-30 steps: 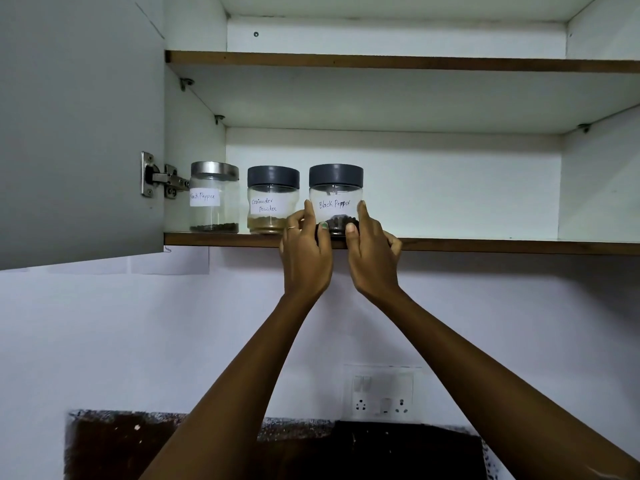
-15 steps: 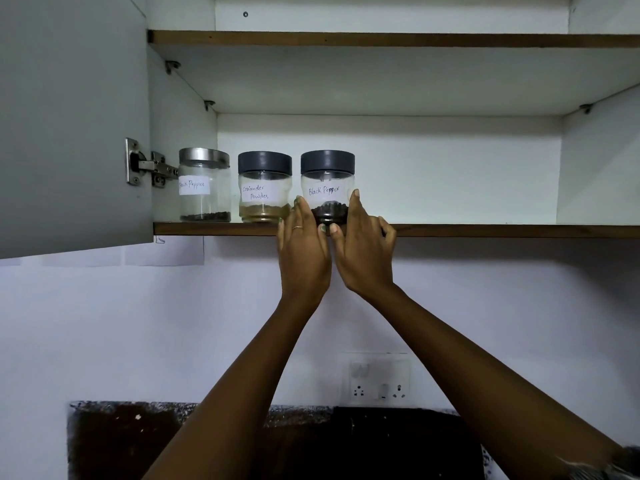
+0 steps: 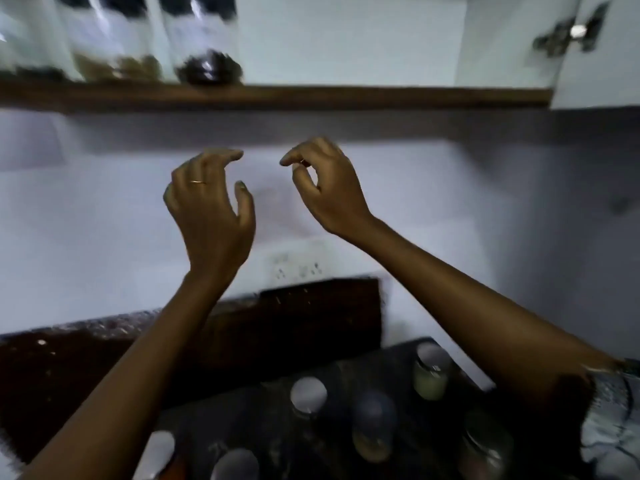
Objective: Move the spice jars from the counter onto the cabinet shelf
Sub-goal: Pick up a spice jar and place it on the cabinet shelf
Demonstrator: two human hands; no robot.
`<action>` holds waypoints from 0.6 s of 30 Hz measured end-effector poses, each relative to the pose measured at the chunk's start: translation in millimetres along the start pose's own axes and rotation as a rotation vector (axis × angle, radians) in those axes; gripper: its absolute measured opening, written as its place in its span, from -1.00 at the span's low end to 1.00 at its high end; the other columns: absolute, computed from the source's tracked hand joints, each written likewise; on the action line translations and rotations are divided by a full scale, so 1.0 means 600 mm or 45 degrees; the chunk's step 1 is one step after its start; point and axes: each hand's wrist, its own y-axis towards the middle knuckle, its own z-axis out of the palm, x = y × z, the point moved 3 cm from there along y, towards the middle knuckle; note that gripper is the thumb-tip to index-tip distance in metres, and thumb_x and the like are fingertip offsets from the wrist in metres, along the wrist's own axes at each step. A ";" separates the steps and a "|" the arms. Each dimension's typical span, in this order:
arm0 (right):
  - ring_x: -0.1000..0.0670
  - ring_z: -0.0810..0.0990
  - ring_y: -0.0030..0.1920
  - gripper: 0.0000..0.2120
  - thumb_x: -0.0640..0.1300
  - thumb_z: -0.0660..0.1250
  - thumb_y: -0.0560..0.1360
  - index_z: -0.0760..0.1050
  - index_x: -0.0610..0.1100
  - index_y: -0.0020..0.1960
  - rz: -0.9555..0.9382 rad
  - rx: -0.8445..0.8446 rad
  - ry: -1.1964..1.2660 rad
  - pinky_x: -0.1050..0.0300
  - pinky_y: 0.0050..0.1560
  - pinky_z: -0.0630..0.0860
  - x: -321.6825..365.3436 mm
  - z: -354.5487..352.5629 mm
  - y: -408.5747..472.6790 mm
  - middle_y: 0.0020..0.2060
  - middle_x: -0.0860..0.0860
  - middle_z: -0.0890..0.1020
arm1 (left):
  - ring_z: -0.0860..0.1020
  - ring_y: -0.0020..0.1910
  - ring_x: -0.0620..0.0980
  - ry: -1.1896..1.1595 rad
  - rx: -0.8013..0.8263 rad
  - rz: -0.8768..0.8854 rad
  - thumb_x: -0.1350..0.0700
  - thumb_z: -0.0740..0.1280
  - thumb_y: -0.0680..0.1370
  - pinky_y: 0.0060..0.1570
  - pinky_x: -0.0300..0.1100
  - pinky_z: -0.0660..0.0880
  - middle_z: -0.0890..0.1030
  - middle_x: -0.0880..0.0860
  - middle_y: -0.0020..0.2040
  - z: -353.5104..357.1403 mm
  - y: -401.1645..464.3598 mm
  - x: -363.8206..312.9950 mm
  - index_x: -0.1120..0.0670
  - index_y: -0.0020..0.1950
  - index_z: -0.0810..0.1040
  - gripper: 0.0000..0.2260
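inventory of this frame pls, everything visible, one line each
jars on shelf: three, clear glass, blurred; one with dark contents, one with tan powder, one cut off at the left edge; on the cabinet shelf, top left
cabinet shelf: one, brown wooden edge, across the top
hinge: one, metal, top right
wall socket: one, white, on the wall below the hands
jars on counter: at least six, mostly white lids, one grey, blurred; bottom centre and right
counter: one, dark, bottom
left hand: one, gold ring, fingers loosely curled, holds nothing
right hand: one, fingers loosely curled, holds nothing
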 end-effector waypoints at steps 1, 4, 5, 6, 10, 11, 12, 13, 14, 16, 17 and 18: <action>-0.02 0.56 -0.07 -0.79 -0.29 0.18 0.49 0.58 -0.19 -0.01 0.045 0.133 -0.026 0.02 -0.03 0.48 -0.011 -0.015 -0.028 -0.13 0.01 0.61 | 0.37 0.20 0.04 -0.065 0.066 0.001 0.13 0.21 0.49 0.14 -0.07 0.27 0.52 0.05 0.19 0.006 -0.030 -0.010 0.03 0.22 0.48 -0.70; 0.00 0.56 -0.25 -0.79 -0.20 0.15 0.53 0.56 -0.11 0.01 0.247 0.513 -0.124 0.03 -0.12 0.50 -0.047 -0.060 -0.111 -0.32 0.16 0.55 | 0.44 0.14 0.07 -0.281 0.296 -0.043 0.16 0.21 0.50 0.08 -0.15 0.30 0.54 0.07 0.14 0.029 -0.123 -0.047 0.09 0.17 0.51 -0.74; -0.02 0.58 -0.25 -0.81 -0.15 0.16 0.56 0.55 -0.11 0.01 0.340 0.636 -0.139 0.02 -0.11 0.52 -0.063 -0.074 -0.141 -0.32 0.14 0.56 | 0.46 0.11 0.06 -0.377 0.359 -0.073 0.17 0.21 0.50 0.07 -0.22 0.31 0.54 0.08 0.12 0.040 -0.155 -0.066 0.11 0.16 0.51 -0.75; -0.03 0.60 -0.25 -0.79 -0.09 0.16 0.58 0.54 -0.13 0.01 0.437 0.760 -0.138 0.01 -0.08 0.53 -0.079 -0.088 -0.169 -0.28 0.07 0.60 | 0.47 0.08 0.04 -0.473 0.413 -0.100 0.19 0.22 0.50 0.06 -0.28 0.31 0.54 0.08 0.10 0.050 -0.184 -0.087 0.12 0.15 0.51 -0.76; -0.04 0.62 -0.21 -0.65 0.03 0.16 0.60 0.54 -0.25 -0.05 0.761 1.147 -0.180 0.19 -0.10 0.51 -0.158 -0.148 -0.269 -0.14 -0.14 0.65 | 0.51 0.03 0.02 -0.711 0.657 -0.133 0.27 0.23 0.48 0.03 -0.22 0.40 0.54 0.06 0.07 0.093 -0.286 -0.186 0.14 0.12 0.52 -0.76; -0.02 0.60 -0.21 -0.67 0.00 0.19 0.59 0.55 -0.25 -0.04 0.804 1.184 -0.202 0.26 -0.13 0.48 -0.177 -0.163 -0.293 -0.12 -0.15 0.65 | 0.52 0.02 0.02 -0.746 0.717 -0.139 0.28 0.24 0.47 0.02 -0.19 0.40 0.55 0.07 0.06 0.103 -0.309 -0.207 0.15 0.12 0.52 -0.76; 0.00 0.59 -0.20 -0.71 -0.03 0.22 0.58 0.56 -0.24 -0.01 0.842 1.212 -0.217 0.29 -0.14 0.47 -0.193 -0.173 -0.311 -0.10 -0.15 0.65 | 0.52 0.02 0.02 -0.767 0.771 -0.143 0.29 0.24 0.47 0.02 -0.19 0.41 0.55 0.07 0.06 0.111 -0.329 -0.221 0.15 0.12 0.53 -0.76; 0.00 0.59 -0.18 -0.75 -0.06 0.24 0.57 0.57 -0.23 0.03 0.891 1.239 -0.218 0.26 -0.11 0.48 -0.214 -0.192 -0.337 -0.08 -0.15 0.65 | 0.51 0.01 0.01 -0.771 0.828 -0.153 0.30 0.25 0.48 0.01 -0.18 0.42 0.55 0.07 0.05 0.122 -0.358 -0.245 0.15 0.13 0.53 -0.76; 0.00 0.59 -0.15 -0.77 -0.08 0.25 0.56 0.57 -0.22 0.06 0.930 1.272 -0.218 0.19 -0.07 0.49 -0.232 -0.206 -0.360 -0.05 -0.15 0.65 | 0.50 0.01 -0.01 -0.770 0.879 -0.168 0.30 0.25 0.49 -0.02 -0.17 0.43 0.55 0.07 0.05 0.132 -0.384 -0.263 0.15 0.13 0.53 -0.76; 0.01 0.56 -0.08 -0.79 -0.12 0.28 0.54 0.58 -0.21 0.08 0.971 1.368 -0.245 0.14 -0.03 0.45 -0.262 -0.227 -0.404 0.01 -0.10 0.64 | 0.49 0.00 -0.05 -0.752 0.979 -0.220 0.29 0.25 0.51 -0.07 -0.20 0.43 0.55 0.05 0.05 0.149 -0.437 -0.287 0.12 0.14 0.52 -0.76; 0.02 0.53 -0.06 -0.79 -0.14 0.29 0.52 0.59 -0.19 0.09 0.976 1.416 -0.257 0.17 -0.03 0.43 -0.275 -0.236 -0.425 0.03 -0.07 0.62 | 0.49 0.00 -0.05 -0.743 1.028 -0.258 0.27 0.24 0.51 -0.06 -0.21 0.42 0.55 0.04 0.05 0.157 -0.463 -0.296 0.11 0.14 0.52 -0.77; 0.03 0.51 -0.06 -0.80 -0.16 0.30 0.50 0.59 -0.18 0.09 0.985 1.466 -0.266 0.19 -0.02 0.41 -0.287 -0.243 -0.447 0.02 -0.05 0.61 | 0.49 0.02 -0.05 -0.728 1.084 -0.285 0.25 0.24 0.52 -0.04 -0.20 0.42 0.55 0.04 0.06 0.165 -0.491 -0.303 0.10 0.15 0.51 -0.77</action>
